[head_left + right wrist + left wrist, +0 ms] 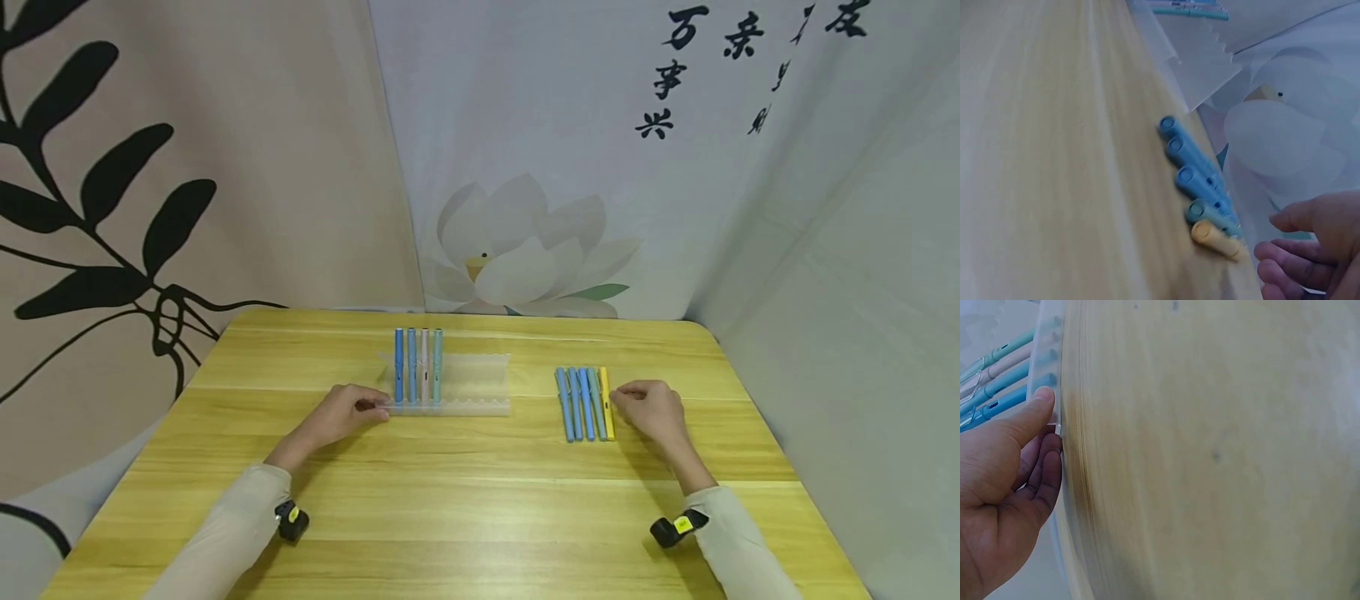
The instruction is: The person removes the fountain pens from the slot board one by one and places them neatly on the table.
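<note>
A clear plastic pen rack (472, 407) stands on the table, with several pens upright in its left slots: a dark blue pen (399, 367), a lighter blue one, a pale pinkish one and a mint green one. My left hand (348, 414) pinches the rack's left end, thumb (1040, 406) on its front edge and fingers curled at the corner. On the right, blue pens (576, 404), a green pen (596, 404) and a yellow pen (607, 404) lie side by side. Beside the yellow pen is my right hand (654, 408); in the right wrist view its thumb and fingers are parted, holding nothing.
The wooden table (450, 525) ends at a curtain (540, 150) printed with a lotus and characters. Vacant slots run along the rack's right part. Bare tabletop lies between the rack and the loose pens.
</note>
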{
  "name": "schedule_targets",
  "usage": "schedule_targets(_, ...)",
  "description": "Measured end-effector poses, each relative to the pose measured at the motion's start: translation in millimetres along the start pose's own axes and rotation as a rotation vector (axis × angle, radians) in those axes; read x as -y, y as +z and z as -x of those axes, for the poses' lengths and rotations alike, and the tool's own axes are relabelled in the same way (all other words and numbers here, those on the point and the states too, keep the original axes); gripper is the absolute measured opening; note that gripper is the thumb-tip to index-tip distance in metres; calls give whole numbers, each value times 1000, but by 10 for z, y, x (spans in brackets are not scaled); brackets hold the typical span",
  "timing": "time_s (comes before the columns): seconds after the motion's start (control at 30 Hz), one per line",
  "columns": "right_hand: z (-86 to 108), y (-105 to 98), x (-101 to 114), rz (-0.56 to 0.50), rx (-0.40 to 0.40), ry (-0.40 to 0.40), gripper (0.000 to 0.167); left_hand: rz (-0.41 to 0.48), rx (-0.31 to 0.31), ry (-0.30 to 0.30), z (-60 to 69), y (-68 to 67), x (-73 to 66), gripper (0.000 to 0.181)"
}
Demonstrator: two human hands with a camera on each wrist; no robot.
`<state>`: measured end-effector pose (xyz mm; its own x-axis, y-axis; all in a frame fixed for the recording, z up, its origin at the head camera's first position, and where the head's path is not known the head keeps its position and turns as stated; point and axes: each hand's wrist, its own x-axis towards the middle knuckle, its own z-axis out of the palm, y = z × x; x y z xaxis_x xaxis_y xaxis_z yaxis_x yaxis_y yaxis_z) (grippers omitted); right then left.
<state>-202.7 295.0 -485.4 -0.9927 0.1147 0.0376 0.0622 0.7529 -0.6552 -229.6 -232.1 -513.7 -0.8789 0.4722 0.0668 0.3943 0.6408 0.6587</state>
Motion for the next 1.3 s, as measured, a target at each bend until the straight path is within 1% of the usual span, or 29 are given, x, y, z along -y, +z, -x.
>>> schedule_targets(0.1,-2,-16,70,-1,3,-48,29,1,0,2,3,-3,3,31)
schedule_targets(0.27,-8,-9,228,-24,15,-91,31,-5,1,8,5,5,14,31)
schedule_targets(0.4,-19,32,339,-77,28,-128,34,-2,-1,0,1,9,12,32)
schedule_targets(0.6,-53,172,456,-161,47,-196,35,-7,5,-5,-5,0,17,31)
schedule_targets(0.8,-54,315,612,-223,71,-237,32,-9,11,-3,-7,-8,11,32)
schedule_targets(1.07,-62,462,792,-283,64,-308,30,-8,13,6,3,-10,-27,30)
schedule_targets(1.3,-92,607,901,-309,56,-329,29,-4,11,1,12,-23,-50,31)
